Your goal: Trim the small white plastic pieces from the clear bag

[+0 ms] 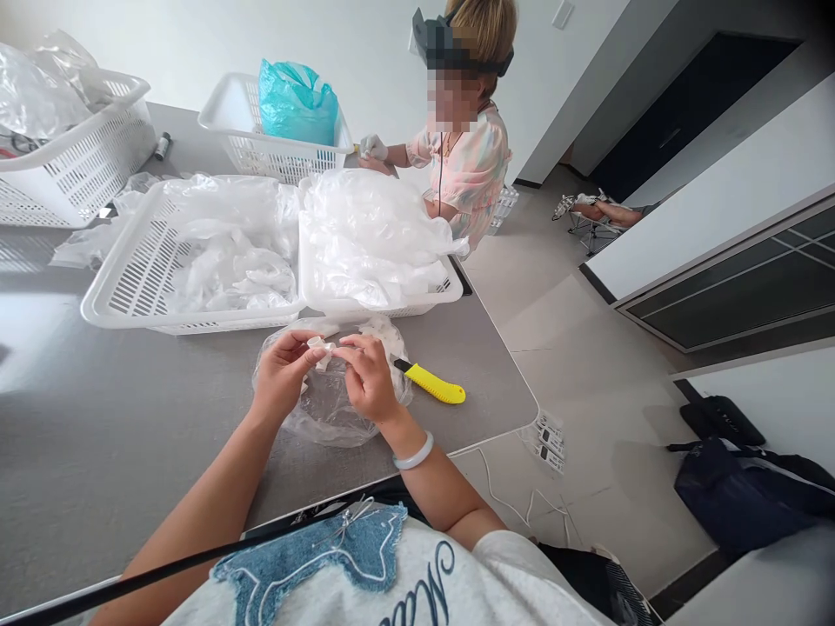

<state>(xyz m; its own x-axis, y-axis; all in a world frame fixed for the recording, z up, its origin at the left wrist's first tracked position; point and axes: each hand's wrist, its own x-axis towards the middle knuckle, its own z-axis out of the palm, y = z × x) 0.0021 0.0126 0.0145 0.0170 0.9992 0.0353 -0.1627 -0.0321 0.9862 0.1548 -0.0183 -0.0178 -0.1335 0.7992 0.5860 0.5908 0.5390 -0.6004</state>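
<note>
Between its thumb and fingers my left hand (287, 367) pinches a small white plastic part (319, 344) with a round, tube-like end. My right hand (369, 374) is at the part's right side, its index finger reaching to it and the other fingers curled; whether it grips the part I cannot tell. Beneath both hands a clear plastic bag (332, 426) lies spread on the grey table, with more small white pieces (384, 337) in it. Just right of my right hand, a yellow-handled utility knife (436, 383) rests with its dark end on the bag's edge.
Two white baskets (104, 304) heaped with clear plastic bags (371, 235) stand beyond my hands. Farther back are a basket with a turquoise bag (298, 103) and another basket (84, 165) at left. A co-worker (466, 165) sits across the table corner. Backpacks (750, 496) lie at right.
</note>
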